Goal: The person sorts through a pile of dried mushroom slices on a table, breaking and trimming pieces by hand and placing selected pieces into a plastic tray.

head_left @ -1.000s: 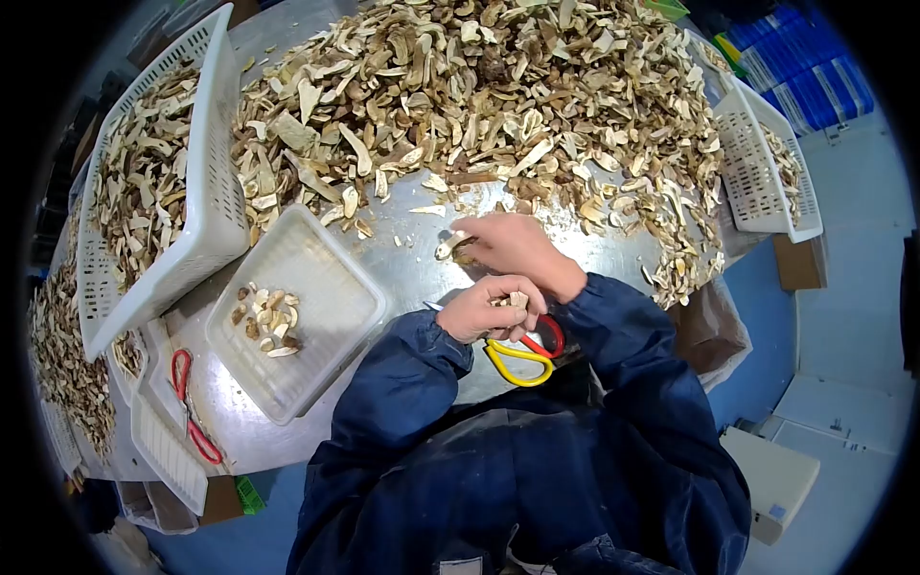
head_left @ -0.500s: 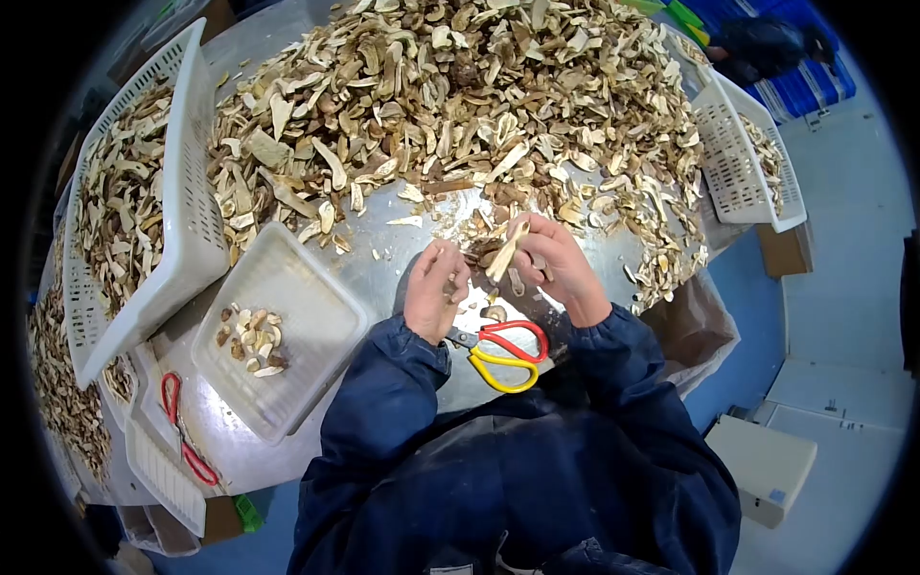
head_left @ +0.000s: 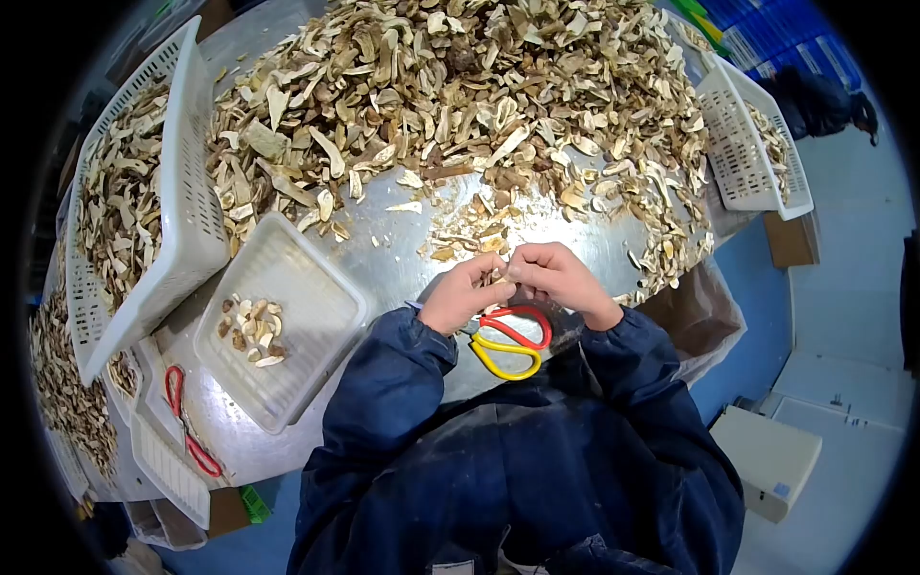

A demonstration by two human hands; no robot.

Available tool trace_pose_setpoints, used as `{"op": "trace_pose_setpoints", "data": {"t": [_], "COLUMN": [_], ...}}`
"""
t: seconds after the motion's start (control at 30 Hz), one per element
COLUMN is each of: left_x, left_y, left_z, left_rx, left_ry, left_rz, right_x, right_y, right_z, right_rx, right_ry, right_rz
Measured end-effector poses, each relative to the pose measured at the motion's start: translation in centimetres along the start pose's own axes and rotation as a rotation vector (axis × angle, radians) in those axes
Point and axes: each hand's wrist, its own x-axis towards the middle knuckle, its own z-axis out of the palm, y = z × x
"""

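Note:
My left hand (head_left: 466,294) and my right hand (head_left: 558,278) meet over the metal table, fingertips pinched together. A small pale piece shows partly between the left fingers; what the right fingers grip is hidden. Just below them lie scissors (head_left: 508,359) with one red and one yellow handle, their blades partly covered by my left hand. Beyond my hands, small mushroom slices (head_left: 470,240) are scattered on the metal. To the left, a shallow white tray (head_left: 316,278) holds several mushroom pieces (head_left: 254,331).
A large heap of dried mushroom slices (head_left: 460,96) covers the table's far part. White baskets of slices stand at left (head_left: 182,220) and right (head_left: 733,153). Red-handled scissors (head_left: 182,412) lie at left. A dark-sleeved arm (head_left: 819,105) shows at the upper right.
My hands were apart, the right one with a long pale slice; now they meet at the fingertips and that slice is no longer visible. The dark-sleeved arm at the upper right has shifted right and down.

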Motion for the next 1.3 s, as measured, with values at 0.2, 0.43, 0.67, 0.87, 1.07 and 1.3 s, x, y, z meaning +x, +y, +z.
{"op": "trace_pose_setpoints", "data": {"t": [0.2,0.43,0.67,0.87,1.07,1.3], "left_x": [-0.2,-0.3,0.1,0.4,0.3,0.5], "left_y": [-0.2,0.0,-0.6,-0.9,-0.9,-1.5], "left_z": [-0.2,-1.6,-2.1,-2.1,-2.1,-2.5], "left_rx": [-0.170,-1.110,-1.418,-1.385,-1.388,-1.323], "left_ry": [-0.095,-0.024,0.010,0.048,0.009,0.036], "left_rz": [0.003,0.069,0.204,0.232,0.209,0.131], "right_x": [-0.2,-0.1,4.0,7.1,7.8,8.9], "right_y": [0.5,0.9,-0.1,0.1,1.1,1.9], "right_z": [0.2,-4.6,-4.1,-2.2,-2.4,-3.9], "right_rx": [0.442,-0.472,-0.685,-1.240,-1.322,-1.261], "right_ry": [-0.053,0.190,0.559,0.547,0.566,0.775], "right_rz": [0.088,0.048,-0.187,-0.280,-0.298,-0.463]}}
